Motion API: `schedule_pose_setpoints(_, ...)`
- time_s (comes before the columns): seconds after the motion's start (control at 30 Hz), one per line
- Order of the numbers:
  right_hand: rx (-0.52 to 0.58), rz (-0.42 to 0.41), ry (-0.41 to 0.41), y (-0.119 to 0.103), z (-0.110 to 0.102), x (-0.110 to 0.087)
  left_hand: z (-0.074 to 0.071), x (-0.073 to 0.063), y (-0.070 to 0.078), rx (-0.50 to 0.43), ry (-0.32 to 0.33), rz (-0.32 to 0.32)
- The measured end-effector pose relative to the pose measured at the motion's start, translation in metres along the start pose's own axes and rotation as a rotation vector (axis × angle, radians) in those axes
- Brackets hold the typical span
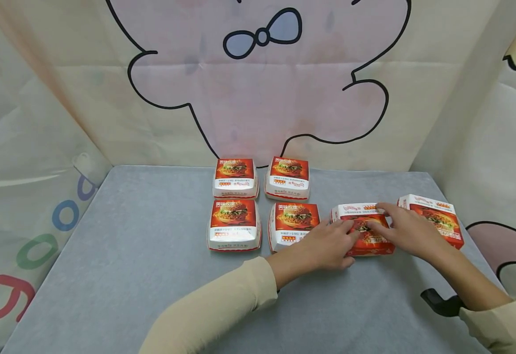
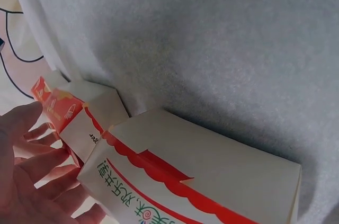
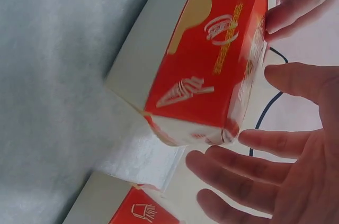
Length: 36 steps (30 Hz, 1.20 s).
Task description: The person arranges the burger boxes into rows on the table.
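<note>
From my remote post I see a pale blue-grey, cloth-like surface (image 1: 129,255) spreading beneath both sets of fingers, with a creamy fabric backdrop (image 1: 435,29) beyond them. A pink, black-outlined cartoon shape (image 1: 258,98) with a blue bow (image 1: 286,27) fills its middle; well off to the left of the fingers, a pale side panel (image 1: 18,147) bears coloured rings. The red-and-white folded card burger box (image 1: 375,247) sits between the left hand (image 1: 328,244) and the right hand (image 1: 406,228), its printed top partly under their fingertips. The fingers of both hands are loosely extended, slightly bent, and wrapped round nothing; how firmly they touch the card I can't tell. Just right of the right fingers stands a matching box, turned at a slant (image 1: 437,221). Left of the left fingers, four more such boxes stand in two rows, the nearest one (image 1: 295,216) partly hidden by that hand. Only my head view takes in all six. The right wrist view gives me the red side facing the person, with a white ice-cream cone drawing (image 3: 183,91) and yellow lettering. The left wrist view shows green lettering (image 2: 124,189) and a scalloped red stripe on a white box wall just beside the left fingers.
</note>
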State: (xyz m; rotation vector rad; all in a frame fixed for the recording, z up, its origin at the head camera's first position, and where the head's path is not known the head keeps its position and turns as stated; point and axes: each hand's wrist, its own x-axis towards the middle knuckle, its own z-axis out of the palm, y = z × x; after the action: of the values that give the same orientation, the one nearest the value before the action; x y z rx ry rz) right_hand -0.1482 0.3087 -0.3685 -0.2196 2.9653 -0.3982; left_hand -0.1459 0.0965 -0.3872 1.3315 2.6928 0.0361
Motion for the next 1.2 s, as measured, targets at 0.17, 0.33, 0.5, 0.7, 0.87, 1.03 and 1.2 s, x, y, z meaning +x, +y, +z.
schedule_pose_setpoints(0.17, 0.012, 0.013, -0.023, -0.001, 0.001, -0.001, 0.0, -0.001, 0.002, 0.026, -0.004, 0.015)
schedule_pose_setpoints(0.33, 0.045, -0.019, -0.018, 0.001, 0.002, -0.001, 0.0, -0.002, 0.002, 0.037, -0.002, 0.033)
schedule_pose_setpoints(0.5, 0.07, -0.054, -0.032, 0.005, 0.003, 0.002, -0.002, -0.002, 0.002, -0.02, 0.012, 0.026)
schedule_pose_setpoints(0.7, 0.132, -0.133, -0.069, 0.01, 0.003, 0.005, -0.005, -0.002, -0.001, -0.063, 0.073, -0.016)
schedule_pose_setpoints(0.87, 0.206, -0.203, -0.099, 0.012, 0.002, 0.009, -0.005, -0.001, -0.004, -0.051, 0.09, -0.074)
schedule_pose_setpoints(1.03, 0.257, -0.258, -0.112, 0.013, 0.002, 0.011, -0.006, 0.001, -0.006, -0.063, 0.057, -0.1)
schedule_pose_setpoints(1.2, 0.296, -0.288, -0.134, 0.013, 0.004, 0.014, -0.005, 0.002, -0.006, -0.067, 0.014, -0.107)
